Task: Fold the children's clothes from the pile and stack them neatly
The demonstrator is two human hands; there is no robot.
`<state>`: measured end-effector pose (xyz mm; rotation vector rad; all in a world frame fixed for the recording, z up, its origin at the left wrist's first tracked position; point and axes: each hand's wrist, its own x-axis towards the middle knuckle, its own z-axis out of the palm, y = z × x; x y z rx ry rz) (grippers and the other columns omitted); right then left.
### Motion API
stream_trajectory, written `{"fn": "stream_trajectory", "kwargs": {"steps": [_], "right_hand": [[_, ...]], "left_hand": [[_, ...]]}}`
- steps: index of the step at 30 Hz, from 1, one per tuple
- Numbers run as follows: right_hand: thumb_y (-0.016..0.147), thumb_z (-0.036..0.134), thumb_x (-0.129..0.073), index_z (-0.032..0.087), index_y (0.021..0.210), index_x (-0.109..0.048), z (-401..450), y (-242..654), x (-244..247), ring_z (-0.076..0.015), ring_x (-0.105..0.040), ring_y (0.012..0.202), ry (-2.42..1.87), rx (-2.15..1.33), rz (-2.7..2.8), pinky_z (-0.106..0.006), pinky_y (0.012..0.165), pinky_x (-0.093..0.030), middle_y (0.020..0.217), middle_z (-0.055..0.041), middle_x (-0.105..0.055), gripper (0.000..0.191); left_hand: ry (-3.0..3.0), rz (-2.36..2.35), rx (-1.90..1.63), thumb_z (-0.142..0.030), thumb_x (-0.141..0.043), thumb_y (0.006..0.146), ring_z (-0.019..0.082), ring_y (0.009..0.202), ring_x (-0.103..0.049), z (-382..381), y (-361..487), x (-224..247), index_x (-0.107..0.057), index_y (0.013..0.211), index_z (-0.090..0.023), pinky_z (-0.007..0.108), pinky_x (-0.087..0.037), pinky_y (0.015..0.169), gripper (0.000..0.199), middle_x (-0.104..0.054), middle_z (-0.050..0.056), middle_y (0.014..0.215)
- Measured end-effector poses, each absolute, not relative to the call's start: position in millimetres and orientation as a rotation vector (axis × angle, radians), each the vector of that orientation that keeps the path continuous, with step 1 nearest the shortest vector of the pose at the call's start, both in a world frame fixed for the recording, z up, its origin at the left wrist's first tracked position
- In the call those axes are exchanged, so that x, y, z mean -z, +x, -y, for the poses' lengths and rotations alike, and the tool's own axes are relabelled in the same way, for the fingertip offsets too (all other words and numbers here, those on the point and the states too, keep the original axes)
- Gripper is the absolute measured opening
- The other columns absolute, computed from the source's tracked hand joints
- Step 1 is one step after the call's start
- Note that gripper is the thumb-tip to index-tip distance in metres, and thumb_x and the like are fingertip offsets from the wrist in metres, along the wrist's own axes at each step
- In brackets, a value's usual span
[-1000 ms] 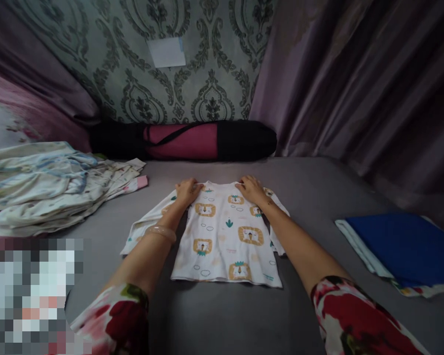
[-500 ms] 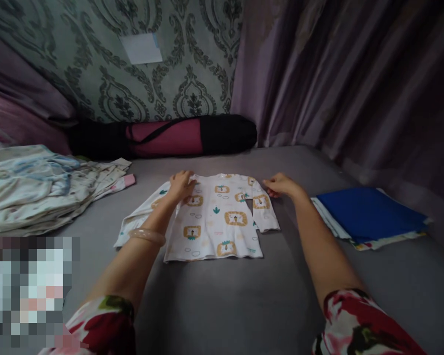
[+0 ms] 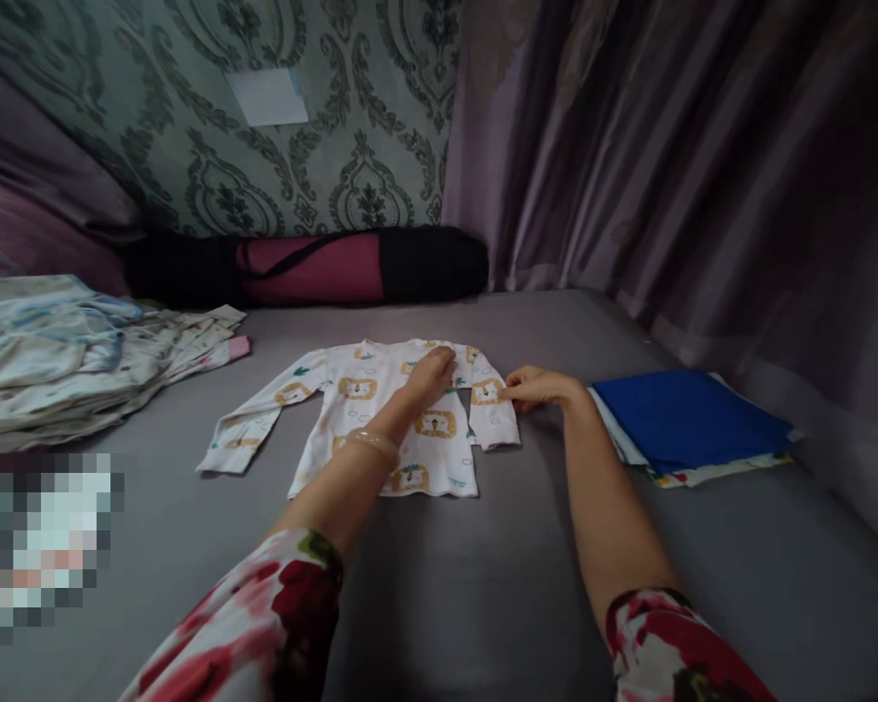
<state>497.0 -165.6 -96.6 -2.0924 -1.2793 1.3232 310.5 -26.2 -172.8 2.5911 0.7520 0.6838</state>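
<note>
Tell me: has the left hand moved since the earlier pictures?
Yes: the left hand has moved right, from below the pink section of the long bag to below its black right end.

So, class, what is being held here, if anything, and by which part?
The shirt: the right hand seems to pinch the outer edge of the sleeve nearest it. The left hand lies on the shirt's front.

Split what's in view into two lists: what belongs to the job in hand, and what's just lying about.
In the job:
- shirt, spread flat
- left hand, at its upper front
- right hand, fingertips at a sleeve

Apparently just lying about:
- clothes pile
- folded stack, blue on top
- bag by the wall
</note>
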Motion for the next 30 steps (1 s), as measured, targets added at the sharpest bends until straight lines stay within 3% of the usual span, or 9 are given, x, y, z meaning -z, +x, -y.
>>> {"fn": "stream_trajectory", "kwargs": {"steps": [5,8,10,12,16,21,26,30], "right_hand": [[0.075,0.033,-0.078,0.017,0.090,-0.065,170,512,98,-0.0135,-0.065,0.063,-1.994,-1.263,1.208,-0.023,0.060,-0.055,0.076,-0.0032,-0.071,0.025],[0.086,0.026,-0.062,0.017,0.103,-0.066,168,533,104,-0.0183,-0.068,0.080,-2.164,-0.777,1.136,-0.027,0.070,-0.054,0.094,-0.0086,-0.072,0.019],[0.091,0.024,-0.052,0.016,0.115,-0.064,167,548,110,-0.0230,-0.066,0.099,-2.303,-0.344,1.050,-0.031,0.081,-0.052,0.109,-0.0129,-0.070,0.028],[0.092,0.029,-0.050,0.016,0.125,-0.060,169,557,116,-0.0278,-0.061,0.112,-2.434,-0.161,1.008,-0.037,0.089,-0.048,0.119,-0.0164,-0.066,0.037],[0.090,0.036,-0.054,0.015,0.129,-0.058,176,559,121,-0.0323,-0.057,0.118,-2.638,-0.266,0.954,-0.041,0.092,-0.046,0.127,-0.0200,-0.061,0.045],[0.085,0.031,-0.058,0.010,0.133,-0.054,179,555,121,-0.0344,-0.058,0.115,-2.657,-0.249,0.849,-0.040,0.090,-0.046,0.123,-0.0232,-0.061,0.052],[0.084,0.018,-0.049,0.014,0.141,-0.045,175,564,127,-0.0271,-0.057,0.113,-2.390,-0.118,1.033,-0.034,0.093,-0.044,0.122,-0.0175,-0.060,0.056],[0.083,0.014,-0.043,0.018,0.122,-0.063,173,578,134,-0.0224,-0.059,0.106,-2.205,-0.115,1.190,-0.032,0.093,-0.045,0.115,-0.0120,-0.059,0.044]], "left_hand": [[2.668,-0.861,-0.703,-0.027,-0.038,0.097,0.022,0.128,-0.050,35,314,180,-0.057,0.124,-0.012,0.038,-0.037,0.112,0.037,-0.057,0.016,0.134],[2.692,-0.911,-0.657,-0.029,-0.037,0.097,0.023,0.132,-0.047,37,314,179,-0.055,0.128,-0.011,0.039,-0.034,0.114,0.040,-0.054,0.016,0.140],[2.702,-0.934,-0.639,-0.031,-0.037,0.098,0.023,0.134,-0.045,39,315,178,-0.054,0.131,-0.014,0.041,-0.034,0.115,0.041,-0.052,0.014,0.143],[2.710,-0.951,-0.622,-0.032,-0.036,0.098,0.024,0.135,-0.044,40,315,177,-0.053,0.133,-0.016,0.042,-0.034,0.115,0.042,-0.050,0.013,0.145],[2.715,-0.968,-0.580,-0.032,-0.035,0.098,0.024,0.138,-0.041,41,315,177,-0.052,0.135,-0.016,0.043,-0.032,0.116,0.044,-0.047,0.012,0.148],[2.725,-0.983,-0.540,-0.032,-0.032,0.099,0.026,0.140,-0.038,42,316,177,-0.050,0.138,-0.014,0.043,-0.029,0.117,0.046,-0.044,0.012,0.150],[2.730,-0.994,-0.527,-0.032,-0.033,0.099,0.026,0.140,-0.037,43,316,177,-0.050,0.138,-0.017,0.043,-0.030,0.116,0.045,-0.044,0.011,0.151],[2.735,-1.016,-0.525,-0.033,-0.034,0.099,0.026,0.140,-0.037,45,316,176,-0.050,0.138,-0.020,0.044,-0.031,0.115,0.044,-0.043,0.010,0.151]]}}
